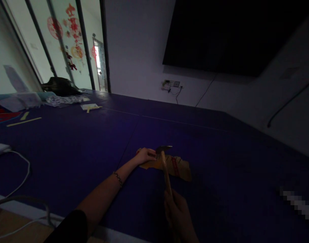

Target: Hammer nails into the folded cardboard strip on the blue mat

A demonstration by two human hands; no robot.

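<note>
My right hand point(178, 209) is wrapped round the wooden handle of a hammer point(166, 170). The hammer's dark metal head is over a torn piece of brown cardboard point(181, 167) with red print, which lies flat on the purple surface point(220, 155). My left hand point(146, 156) rests on the left part of the cardboard, its fingers bent and close together beside the hammer head. Whatever those fingers may hold is too small or hidden to make out. A dark bracelet circles the left wrist.
At the far left lie a dark bag point(60, 86), crumpled patterned cloth point(65, 100), yellow strips point(24, 122) and a small white tray-like item point(90, 107). A white cable point(26, 168) runs along the left edge. A large black screen point(220, 37) hangs above wall sockets point(172, 84).
</note>
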